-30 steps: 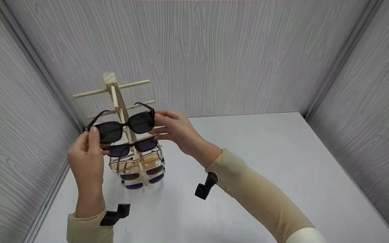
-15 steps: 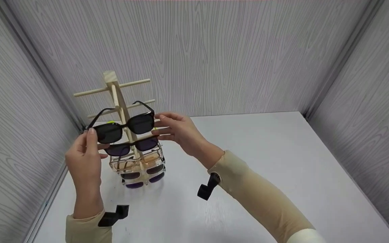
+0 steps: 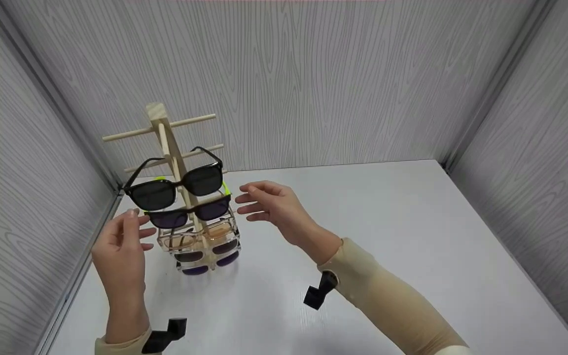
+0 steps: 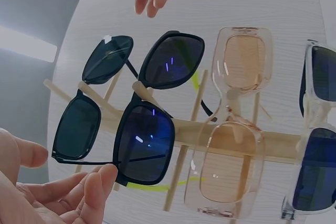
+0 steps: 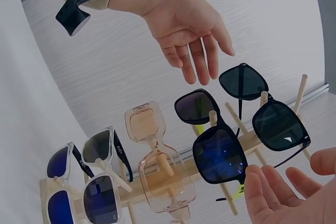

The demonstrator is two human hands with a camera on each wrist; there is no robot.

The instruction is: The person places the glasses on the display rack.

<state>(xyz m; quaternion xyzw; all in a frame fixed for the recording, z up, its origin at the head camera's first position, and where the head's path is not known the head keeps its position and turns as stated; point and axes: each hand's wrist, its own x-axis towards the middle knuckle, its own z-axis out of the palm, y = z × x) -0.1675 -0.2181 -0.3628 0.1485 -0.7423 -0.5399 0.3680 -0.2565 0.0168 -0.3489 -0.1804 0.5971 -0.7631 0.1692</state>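
Observation:
Black-framed sunglasses point(image 3: 204, 180) with dark lenses hang on the wooden glasses stand point(image 3: 157, 112), one peg below its bare top peg. My left hand point(image 3: 124, 251) is below their left corner, thumb and fingers parted with nothing between them. In the left wrist view, its fingertips point(image 4: 107, 174) are right by the lower corner of a second black pair point(image 4: 144, 142) with yellow-green temples. My right hand point(image 3: 284, 209) hovers to the right of the stand, fingers loosely extended, apart from the glasses and holding nothing.
Below the black pairs, the stand carries glasses with clear peach frames point(image 5: 144, 124) and two clear-framed pairs with dark lenses point(image 5: 100, 200). A white tabletop point(image 3: 387, 236) lies under it, with grey wood-grain walls point(image 3: 313, 84) behind and at both sides.
Both hands have let go of the upper black sunglasses, which stay on the stand. The left hand has moved down, the right hand down and to the right.

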